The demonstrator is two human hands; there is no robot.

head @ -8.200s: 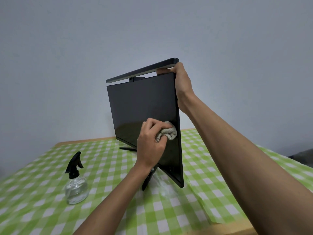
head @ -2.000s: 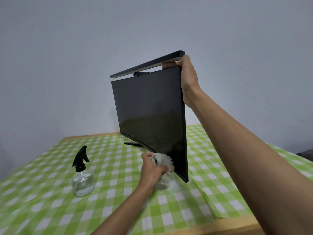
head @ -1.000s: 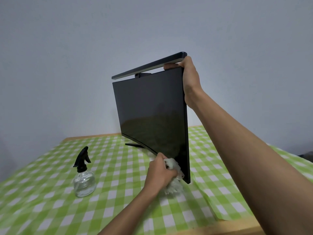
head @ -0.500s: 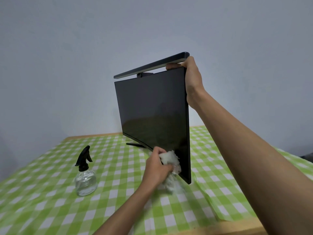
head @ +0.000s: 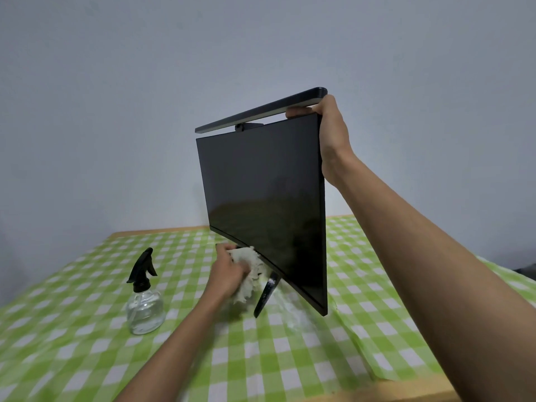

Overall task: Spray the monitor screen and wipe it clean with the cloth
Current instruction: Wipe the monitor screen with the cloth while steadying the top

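Note:
A black curved monitor [head: 261,192] stands on the checked table, its screen dark. A slim light bar [head: 261,114] is clipped along its top. My right hand [head: 330,134] grips the monitor's upper right corner, fingers over the top edge. My left hand [head: 229,271] is closed on a crumpled white cloth [head: 249,274] just under the screen's lower edge, left of the stand leg [head: 265,294]. A clear spray bottle [head: 145,309] with a black trigger head stands upright to the left, apart from both hands.
A green-and-white checked tablecloth [head: 87,343] covers the wooden table; its wooden edge [head: 377,393] shows at the near right. A plain grey wall rises close behind the monitor. A wet or whitish patch lies on the cloth below the screen's right end.
My left hand with the cloth has slid left along the screen's lower edge, from near the right corner toward the middle. The right hand keeps its grip on the top corner.

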